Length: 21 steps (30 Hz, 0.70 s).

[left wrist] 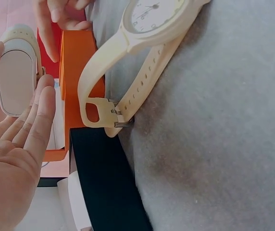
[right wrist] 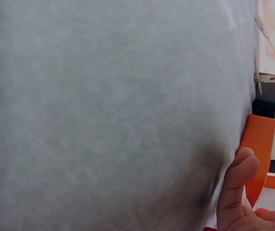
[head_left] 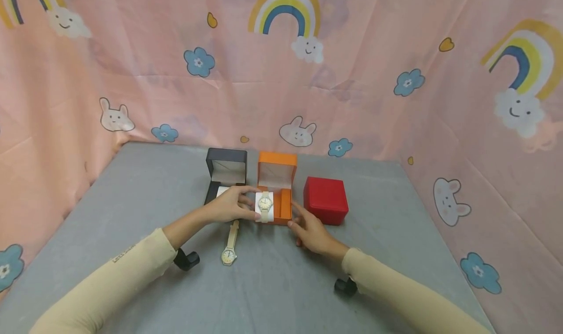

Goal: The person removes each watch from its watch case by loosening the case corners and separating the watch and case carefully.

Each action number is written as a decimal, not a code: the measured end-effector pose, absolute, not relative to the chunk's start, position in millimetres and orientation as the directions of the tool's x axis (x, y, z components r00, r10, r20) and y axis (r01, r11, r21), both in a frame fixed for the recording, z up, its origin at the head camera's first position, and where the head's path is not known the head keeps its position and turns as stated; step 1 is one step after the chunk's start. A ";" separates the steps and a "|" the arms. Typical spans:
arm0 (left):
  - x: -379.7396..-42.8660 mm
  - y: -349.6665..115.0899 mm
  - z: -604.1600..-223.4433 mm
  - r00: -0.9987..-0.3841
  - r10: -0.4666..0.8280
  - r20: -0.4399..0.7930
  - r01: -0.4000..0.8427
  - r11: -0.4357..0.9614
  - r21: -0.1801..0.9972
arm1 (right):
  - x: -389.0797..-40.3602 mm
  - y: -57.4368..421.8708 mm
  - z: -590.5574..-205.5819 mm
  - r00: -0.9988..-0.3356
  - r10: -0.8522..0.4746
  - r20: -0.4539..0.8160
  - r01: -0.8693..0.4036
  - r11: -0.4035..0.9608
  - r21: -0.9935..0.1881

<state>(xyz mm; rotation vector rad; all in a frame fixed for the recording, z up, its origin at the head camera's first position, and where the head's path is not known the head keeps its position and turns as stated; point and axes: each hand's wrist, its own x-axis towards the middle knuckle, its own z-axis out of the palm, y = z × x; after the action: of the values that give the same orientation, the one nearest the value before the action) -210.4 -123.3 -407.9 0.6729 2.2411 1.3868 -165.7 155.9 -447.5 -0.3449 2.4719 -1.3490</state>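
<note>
Fingers (head_left: 247,189) of the left hand (head_left: 227,205) are bent a bit and pinch a white cushion (head_left: 270,215) with the thumb. One watch (head_left: 265,203) is wrapped around that cushion, and its face looks up. They are over the left half of the open orange box (head_left: 277,159). I can't tell if the cushion touches the box inside, because it hides that part.

Fingers of the right hand (head_left: 313,232) are loosely bent and spread around the orange box's front right corner. It's hard to tell how hard they press. The right wrist view cuts most of this hand off.

To the left is an open black box (head_left: 227,155). The left hand covers its front, so only a bit of the white inside it shows. A loose watch (head_left: 229,256) lies on the gray table (head_left: 281,285), near the black box. Its face is cut off in the left wrist view. On the right sits a closed red box (head_left: 326,197).
</note>
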 end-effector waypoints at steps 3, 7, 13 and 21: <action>-209.3 -123.2 -408.1 -0.794 0.600 -0.098 0.176 0.381 0.908 | -165.6 158.1 -443.9 -0.932 -0.341 -0.118 -0.081 0.517 -0.852; -207.8 -123.6 -408.5 -0.795 0.599 -0.101 0.171 0.381 0.909 | -165.9 160.1 -437.6 -0.943 -0.323 -0.075 -0.106 0.509 -0.854; -204.7 -124.0 -406.2 -0.784 0.610 -0.117 0.141 0.359 0.923 | -164.7 159.9 -424.0 -0.943 -0.328 -0.049 -0.137 0.521 -0.842; -198.8 -123.9 -404.1 -0.775 0.618 -0.135 0.122 0.355 0.927 | -163.1 157.4 -417.3 -0.937 -0.344 -0.054 -0.137 0.507 -0.851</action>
<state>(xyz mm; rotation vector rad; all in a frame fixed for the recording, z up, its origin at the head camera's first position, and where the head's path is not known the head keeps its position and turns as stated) -198.8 -123.9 -404.1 0.6428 2.1547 1.4158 -163.1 157.4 -417.3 -0.4112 2.5329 -1.4011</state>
